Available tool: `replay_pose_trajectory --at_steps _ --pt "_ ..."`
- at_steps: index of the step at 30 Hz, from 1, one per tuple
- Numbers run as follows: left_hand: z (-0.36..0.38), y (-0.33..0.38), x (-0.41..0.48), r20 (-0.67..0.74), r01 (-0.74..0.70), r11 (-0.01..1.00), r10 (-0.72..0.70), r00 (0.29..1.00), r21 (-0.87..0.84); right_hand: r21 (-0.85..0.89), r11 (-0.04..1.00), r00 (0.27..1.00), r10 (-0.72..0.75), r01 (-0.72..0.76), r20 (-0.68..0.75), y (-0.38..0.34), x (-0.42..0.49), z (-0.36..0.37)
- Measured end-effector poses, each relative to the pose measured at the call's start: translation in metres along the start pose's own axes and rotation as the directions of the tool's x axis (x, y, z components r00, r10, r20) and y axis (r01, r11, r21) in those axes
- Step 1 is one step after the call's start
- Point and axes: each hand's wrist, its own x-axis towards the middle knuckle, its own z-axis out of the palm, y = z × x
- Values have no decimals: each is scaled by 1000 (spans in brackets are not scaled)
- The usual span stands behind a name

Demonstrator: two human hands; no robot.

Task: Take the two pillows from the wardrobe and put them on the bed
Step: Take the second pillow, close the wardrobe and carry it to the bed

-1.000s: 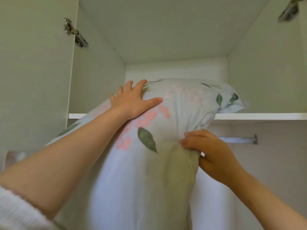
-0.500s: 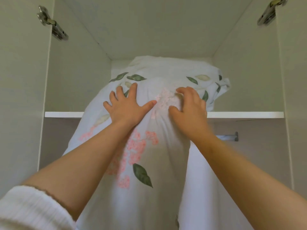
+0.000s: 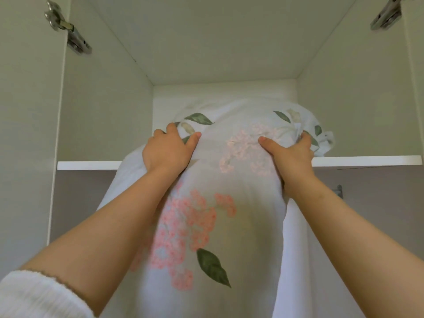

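Pillow (image 3: 229, 180), white with pink blossoms and green leaves, fills the middle of the view: its upper end lies on the wardrobe's top shelf (image 3: 89, 165), the rest hangs over the shelf edge toward the camera. Wardrobe (image 3: 103, 99) walls rise pale on either side, with a metal hinge (image 3: 68, 28) on the open door at upper left. Both arms reach up across the fabric. Left hand (image 3: 168, 151) clutches the pillow's left side just above the shelf edge, fingers curled into the cloth. Right hand (image 3: 291, 152) grips its right side, thumb pressed flat on the print.
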Motion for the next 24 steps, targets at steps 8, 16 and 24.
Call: replay_pose_trajectory --at_steps 8,16,24 --pt "-30 -5 -3 -196 -141 982 114 974 -128 193 981 1000 5 -4 -9 -1 -5 -12" --pt "-32 10 -16 48 -51 957 68 997 -287 315 946 990 109 -78 -85 -15 -23 -2" --pt "-38 -14 -26 42 -140 926 165 985 -351 354 919 974 107 -174 200 -13 -50 -14"
